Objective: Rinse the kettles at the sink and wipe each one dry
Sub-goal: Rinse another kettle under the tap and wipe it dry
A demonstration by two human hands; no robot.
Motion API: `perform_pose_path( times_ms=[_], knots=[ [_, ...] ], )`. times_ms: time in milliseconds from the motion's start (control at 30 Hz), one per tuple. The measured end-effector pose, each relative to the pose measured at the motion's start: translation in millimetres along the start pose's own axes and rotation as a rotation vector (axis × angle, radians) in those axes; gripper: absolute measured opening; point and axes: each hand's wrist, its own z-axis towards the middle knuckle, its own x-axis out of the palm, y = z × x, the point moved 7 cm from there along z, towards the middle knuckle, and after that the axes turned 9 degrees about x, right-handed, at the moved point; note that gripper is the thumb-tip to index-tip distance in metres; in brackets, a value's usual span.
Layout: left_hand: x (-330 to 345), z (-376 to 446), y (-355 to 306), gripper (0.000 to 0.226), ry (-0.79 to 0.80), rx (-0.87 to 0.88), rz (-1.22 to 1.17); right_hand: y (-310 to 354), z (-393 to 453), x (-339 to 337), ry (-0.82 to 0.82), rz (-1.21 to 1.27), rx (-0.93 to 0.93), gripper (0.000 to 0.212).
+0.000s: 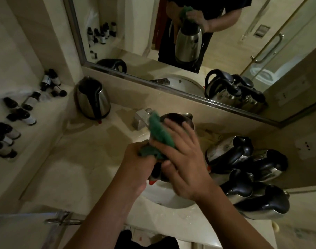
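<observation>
The kettle (177,121) I am drying is up over the sink (171,200), lid open and tipped away from me, so any drips fall into the basin and not onto the counter (92,159). My left hand (137,159) is closed round its black handle low down, near the red switch, with a corner of the green cloth (159,135) bunched under those fingers; that grip keeps the body steady while the other hand works. My right hand (182,159) lies spread, fingers loosely apart, pressing the cloth flat against the steel side, which I judge is the best way to cover a wide patch with each stroke. It is blurred, so I cannot tell how firmly it presses.

The tap (142,118) stands just behind the kettle, beside the cloth's upper edge. To the left, well apart, one kettle (91,99) stands upright on the counter by itself; I take it as finished. To the right a cluster of kettles (247,175) lies crowded together, touching, probably still waiting. Small dark bottles (19,115) line the shelf at far left. The mirror (189,42) above reflects the kettle and cloth.
</observation>
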Motion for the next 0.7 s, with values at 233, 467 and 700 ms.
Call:
perform_pose_path(
  times_ms=[233,467,700],
  knots=[
    [2.6,-3.8,-19.2,0.017,0.134,-0.012,0.071,-30.6,-37.2,15.3,-0.34,-0.206,0.132,0.057],
    [-7.2,0.1,-33.1,0.021,0.05,0.026,0.117,-71.4,10.3,-9.0,-0.353,0.767,0.616,0.059],
    [1.7,-4.6,-52.3,0.013,0.149,0.113,0.113,-115.9,76.0,-21.3,0.147,1.402,1.061,0.07]
  ],
)
